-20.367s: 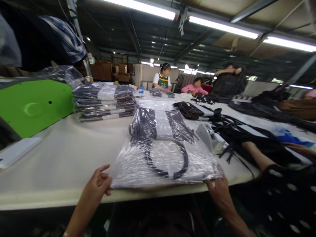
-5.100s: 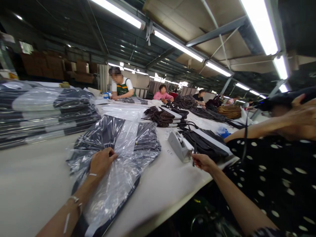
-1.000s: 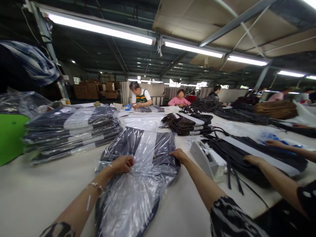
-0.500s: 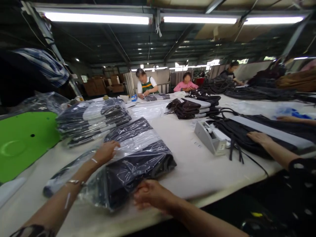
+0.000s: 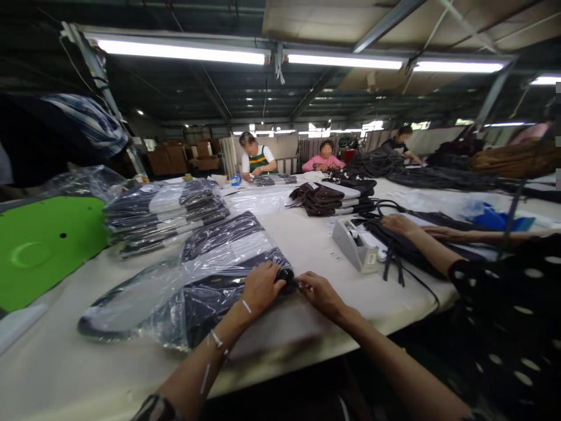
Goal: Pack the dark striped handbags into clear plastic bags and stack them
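Note:
A dark folded garment with a pale band across it lies in a clear plastic bag [image 5: 228, 251] on the table before me. My left hand [image 5: 263, 287] presses on the bag's near right corner, with thumb and fingers closed around the bunched dark edge. Just right of that corner, my right hand [image 5: 322, 297] has its fingertips pinched together; whatever is between them is too small to make out. The loose, see-through end of the bag spreads to the left over the tabletop [image 5: 315, 327].
A stack of bagged garments [image 5: 166, 210] stands behind on the left, beside a green panel [image 5: 52, 245]. A grey tape dispenser [image 5: 357, 248] and unbagged dark garments [image 5: 337, 196] lie to the right. A co-worker's hand [image 5: 401, 225] rests on dark fabric there. Several people work farther back.
My left hand has moved right, from the bag's left side to its near right corner. My right hand has moved up and right from the front edge to beside that corner.

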A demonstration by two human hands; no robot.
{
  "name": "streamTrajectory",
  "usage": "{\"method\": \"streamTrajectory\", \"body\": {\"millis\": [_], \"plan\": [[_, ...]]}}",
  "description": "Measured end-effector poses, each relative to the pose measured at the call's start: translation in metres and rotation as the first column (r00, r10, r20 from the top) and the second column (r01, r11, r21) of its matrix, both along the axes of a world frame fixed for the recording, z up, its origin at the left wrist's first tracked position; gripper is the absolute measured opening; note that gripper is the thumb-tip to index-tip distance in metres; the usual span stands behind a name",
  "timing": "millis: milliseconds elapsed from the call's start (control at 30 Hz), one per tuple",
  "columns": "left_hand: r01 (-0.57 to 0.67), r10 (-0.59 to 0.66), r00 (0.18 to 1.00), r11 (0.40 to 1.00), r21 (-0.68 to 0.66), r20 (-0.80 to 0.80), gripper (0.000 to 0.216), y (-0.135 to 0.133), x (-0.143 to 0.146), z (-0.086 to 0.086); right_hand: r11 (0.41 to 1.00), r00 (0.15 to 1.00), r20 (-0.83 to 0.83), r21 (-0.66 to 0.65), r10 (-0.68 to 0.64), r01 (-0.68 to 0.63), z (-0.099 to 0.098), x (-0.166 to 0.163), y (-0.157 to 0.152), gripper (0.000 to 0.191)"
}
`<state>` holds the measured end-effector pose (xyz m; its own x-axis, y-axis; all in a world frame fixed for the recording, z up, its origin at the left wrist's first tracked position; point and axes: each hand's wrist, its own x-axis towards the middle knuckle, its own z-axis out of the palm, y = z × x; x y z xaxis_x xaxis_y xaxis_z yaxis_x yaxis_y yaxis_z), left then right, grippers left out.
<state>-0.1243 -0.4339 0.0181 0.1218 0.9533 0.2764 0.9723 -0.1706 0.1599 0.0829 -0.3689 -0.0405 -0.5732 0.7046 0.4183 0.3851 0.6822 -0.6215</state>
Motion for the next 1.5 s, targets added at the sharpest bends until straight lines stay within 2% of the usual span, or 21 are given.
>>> {"method": "streamTrajectory", "body": {"millis": [100, 267, 333, 400, 467, 533, 633, 700, 800, 1000, 1167, 1267, 1333, 1500], "plan": [[-0.012, 0.012, 1.000, 0.999, 0.030, -0.001, 0.015, -0.001, 0.003, -0.002, 0.999, 0.999, 0.032, 0.010, 0.037, -0.037, 0.006, -0.011, 0.010, 0.021], [-0.027, 0.028, 0.999, 0.999, 0.042, -0.021, 0.015, -0.002, 0.010, -0.011, 0.977, 0.989, 0.146, -0.213, 0.004, 0.027, 0.016, -0.025, 0.039, 0.009], [-0.038, 0.039, 0.999, 0.999, 0.030, -0.021, 0.014, 0.000, 0.012, -0.018, 0.973, 0.987, 0.162, -0.229, 0.004, 0.033, 0.017, -0.032, 0.049, 0.017], [-0.050, 0.050, 0.999, 0.998, 0.036, -0.005, 0.011, 0.001, 0.010, -0.023, 0.974, 0.987, 0.161, -0.226, 0.010, 0.027, 0.017, -0.038, 0.053, 0.039], [-0.045, 0.044, 0.999, 0.998, 0.046, 0.020, 0.012, -0.001, 0.003, -0.025, 0.984, 0.990, 0.135, -0.180, 0.030, -0.005, 0.016, -0.045, 0.049, 0.057], [-0.019, 0.017, 0.999, 0.998, 0.056, 0.041, 0.015, -0.008, -0.007, -0.025, 0.995, 0.994, 0.087, -0.078, 0.061, -0.054, 0.011, -0.054, 0.037, 0.059], [0.010, -0.011, 1.000, 0.997, 0.074, 0.009, 0.016, -0.024, -0.023, -0.026, 0.985, 0.990, 0.037, 0.094, 0.140, -0.143, -0.001, -0.068, 0.018, 0.032], [0.006, -0.002, 0.999, 0.995, 0.100, -0.040, 0.013, -0.033, -0.028, -0.030, 0.965, 0.975, 0.052, 0.141, 0.217, -0.222, -0.008, -0.076, 0.011, 0.020], [-0.030, 0.036, 0.998, 0.990, 0.135, -0.043, 0.014, -0.041, -0.025, -0.042, 0.925, 0.934, 0.099, 0.139, 0.344, -0.355, -0.008, -0.079, 0.015, 0.020], [-0.090, 0.082, 0.995, 0.982, 0.168, 0.058, 0.014, -0.043, -0.015, -0.054, 0.834, 0.829, 0.167, 0.063, 0.533, -0.549, 0.014, -0.064, 0.034, 0.022], [-0.006, 0.005, 1.000, 0.993, 0.116, 0.012, 0.020, -0.055, -0.017, -0.055, 0.788, 0.785, 0.293, 0.141, 0.546, -0.600, 0.013, -0.050, 0.036, 0.035], [0.059, -0.057, 0.998, 0.996, 0.073, -0.024, 0.041, -0.063, -0.019, -0.059, 0.719, 0.734, 0.361, 0.205, 0.575, -0.664, 0.012, -0.043, 0.034, 0.038], [0.061, -0.058, 0.997, 0.996, 0.059, -0.052, 0.045, -0.065, -0.019, -0.061, 0.688, 0.719, 0.415, 0.254, 0.558, -0.680, 0.013, -0.040, 0.032, 0.041], [0.015, -0.011, 0.997, 0.998, 0.055, -0.082, 0.038, -0.060, -0.016, -0.063, 0.693, 0.743, 0.460, 0.314, 0.487, -0.649, 0.015, -0.042, 0.028, 0.038]]}}
